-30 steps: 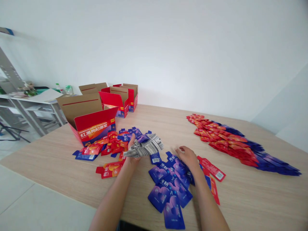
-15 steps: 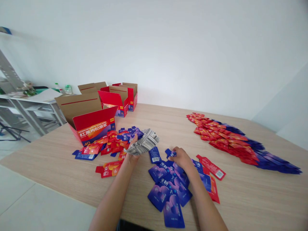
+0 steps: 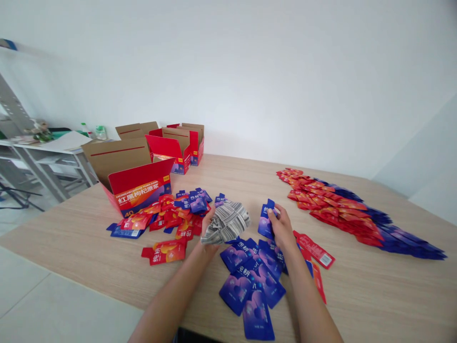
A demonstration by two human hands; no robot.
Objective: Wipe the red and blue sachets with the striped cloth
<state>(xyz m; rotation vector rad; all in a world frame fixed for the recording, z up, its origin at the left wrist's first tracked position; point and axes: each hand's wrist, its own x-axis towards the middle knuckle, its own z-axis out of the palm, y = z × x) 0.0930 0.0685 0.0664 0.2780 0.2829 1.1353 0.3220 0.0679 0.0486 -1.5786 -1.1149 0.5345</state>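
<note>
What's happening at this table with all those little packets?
A person is handling small drink pouches on a wooden table. The left hand holds a fanned stack of pouches, silvery backs showing. The right hand has lifted one blue pouch above the loose blue pouches near the body. Red and blue ones lie scattered by an open red box, and a long overlapping row lies at right.

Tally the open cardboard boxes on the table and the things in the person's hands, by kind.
Open red cardboard boxes: 3, nearest, middle, far
Fanned stacks of packets, left hand: 1
Blue packets, right hand: 1
Total: 5
</note>
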